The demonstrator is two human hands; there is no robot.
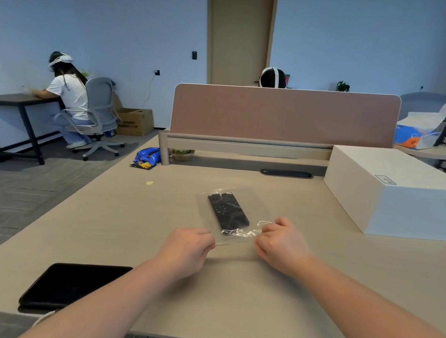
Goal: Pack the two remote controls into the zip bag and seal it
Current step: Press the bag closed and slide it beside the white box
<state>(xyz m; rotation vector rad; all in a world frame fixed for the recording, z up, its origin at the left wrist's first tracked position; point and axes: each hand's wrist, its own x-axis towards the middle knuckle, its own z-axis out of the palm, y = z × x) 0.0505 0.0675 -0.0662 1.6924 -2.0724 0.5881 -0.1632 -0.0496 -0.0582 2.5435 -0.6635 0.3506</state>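
Head view: clear zip bag [232,218] lies flat mid-desk [232,291], two black remote controls [227,212] side by side inside. Left hand [186,249] and right hand [281,245] each pinch a near corner of the bag's mouth edge, fingers curled tight. Film looks thin, floppy and slick; the remotes are rigid and light, likely to slide inside. Best hold, I'd say, is on the zip strip ends. Fingertips are hidden under the knuckles; can't tell if the strip is closed. Dark tablet [71,285] is partly covered by the left forearm.
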